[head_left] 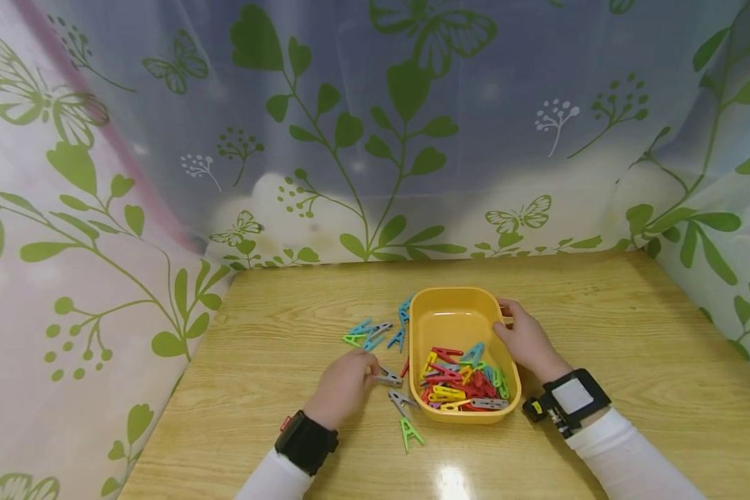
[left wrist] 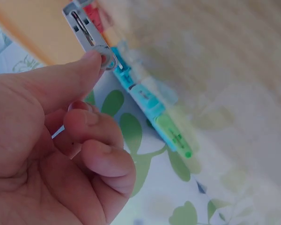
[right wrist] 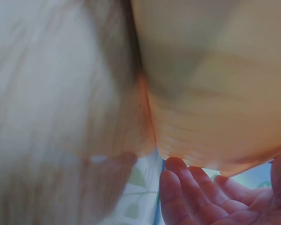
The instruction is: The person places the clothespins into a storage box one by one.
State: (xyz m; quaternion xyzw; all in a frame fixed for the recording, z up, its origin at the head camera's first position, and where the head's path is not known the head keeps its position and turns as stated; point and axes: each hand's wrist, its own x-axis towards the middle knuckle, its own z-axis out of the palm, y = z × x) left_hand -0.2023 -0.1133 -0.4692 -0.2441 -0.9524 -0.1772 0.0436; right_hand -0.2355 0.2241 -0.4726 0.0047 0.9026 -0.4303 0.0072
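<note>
Between thumb and fingers my left hand (head_left: 344,389) pinches a grey clothespin (head_left: 389,376), which the left wrist view also shows at the fingertips. My right hand (head_left: 528,340) grips the right side of a yellow plastic basket (head_left: 456,298), thumb at the rim and fingers outside the wall. Red, yellow, green, blue and grey clothespins (head_left: 462,382) lie piled in its near half. On the table left of the basket are a grey clothespin (head_left: 401,398) and a green one (head_left: 410,434) close to my left hand. Part of a red clothespin (head_left: 405,368) shows beside the basket wall.
Several blue, green and grey clothespins (head_left: 365,335) lie beyond my left hand. More blue ones (head_left: 403,323) sit by the basket's left wall. A patterned curtain (head_left: 362,139) with green leaves and butterflies encloses the wooden table (head_left: 275,319) at the back and sides.
</note>
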